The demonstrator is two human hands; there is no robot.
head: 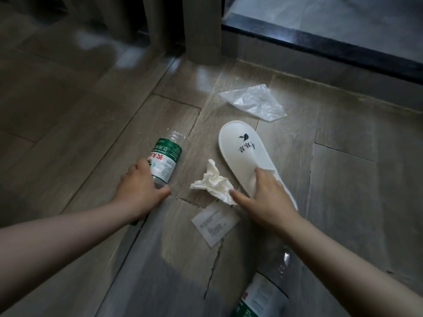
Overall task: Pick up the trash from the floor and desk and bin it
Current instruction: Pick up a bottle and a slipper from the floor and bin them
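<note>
Floor (91,115) litter, seen from above. The plastic bottle (164,159), capless and green-labelled, lies on its side on the wooden boards; its long axis runs away from the person and leans slightly right, open neck at the far end. The left hand (140,187) curls round the bottle's base end, thumb on the near side, fingers on the far flank. A crumpled tissue (214,183) lies just right of the bottle. Beside it is a white slipper (243,152), its long axis diagonal, with the toe far-left and the heel near-right. The right hand (265,195) is spread wide: the forefinger presses on the slipper's upper, the thumb touches the tissue's edge, and the other fingers are hidden. A clear plastic bag (254,102) lies beyond the slipper's toe, a paper slip (215,223) near the tissue, and a second bottle (261,296) under the right forearm.
</note>
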